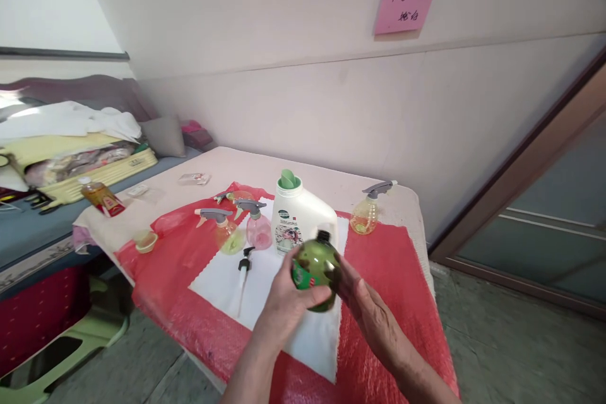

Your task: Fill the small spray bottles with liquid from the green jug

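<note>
Black plastic pump (244,263) with pale tube lies loose on white fabric cloth (310,350), fitted to nothing; left hand (290,293) and right hand (362,297) hold 1 translucent green round plastic bottle (318,260) above cloth, blurred black neck seemingly pumpless.

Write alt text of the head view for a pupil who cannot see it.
The left hand and right hand hold a rounded green bottle above red sheeting and a white cloth, where a pump dispenser lies. Beyond stand a white handled jug and trigger spray bottles.
</note>
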The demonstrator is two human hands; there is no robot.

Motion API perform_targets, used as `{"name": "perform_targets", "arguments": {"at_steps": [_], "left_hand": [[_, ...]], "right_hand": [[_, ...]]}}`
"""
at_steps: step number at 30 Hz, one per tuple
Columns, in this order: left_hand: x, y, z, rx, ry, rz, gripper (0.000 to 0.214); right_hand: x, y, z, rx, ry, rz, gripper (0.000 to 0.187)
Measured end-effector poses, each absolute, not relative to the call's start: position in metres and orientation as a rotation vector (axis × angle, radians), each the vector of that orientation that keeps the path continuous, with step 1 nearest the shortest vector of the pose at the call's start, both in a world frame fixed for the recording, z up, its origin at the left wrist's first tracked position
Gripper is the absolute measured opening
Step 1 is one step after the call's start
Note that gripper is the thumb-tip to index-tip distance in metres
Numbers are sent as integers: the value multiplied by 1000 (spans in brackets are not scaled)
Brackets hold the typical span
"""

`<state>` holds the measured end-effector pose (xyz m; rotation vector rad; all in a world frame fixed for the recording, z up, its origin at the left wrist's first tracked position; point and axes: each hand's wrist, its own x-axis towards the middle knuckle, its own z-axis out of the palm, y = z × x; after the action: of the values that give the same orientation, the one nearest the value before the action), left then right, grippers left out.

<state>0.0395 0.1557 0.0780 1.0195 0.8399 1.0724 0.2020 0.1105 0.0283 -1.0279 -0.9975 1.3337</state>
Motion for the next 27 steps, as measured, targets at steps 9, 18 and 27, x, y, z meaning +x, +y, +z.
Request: {"name": "perform_targets", "arguments": {"at_steps": [9, 18, 27], "left_hand": [[5, 179, 95, 814, 920, 1630, 77], [-10, 187, 86, 753, 982, 1627, 78], [21, 172, 85, 1206, 1103, 1237, 82]], "right_hand": [[168, 193, 46, -1352, -1074, 990, 83], [164, 209, 55, -1344, -967, 839, 81], [285, 136, 76, -1617, -1381, 258, 60]]}}
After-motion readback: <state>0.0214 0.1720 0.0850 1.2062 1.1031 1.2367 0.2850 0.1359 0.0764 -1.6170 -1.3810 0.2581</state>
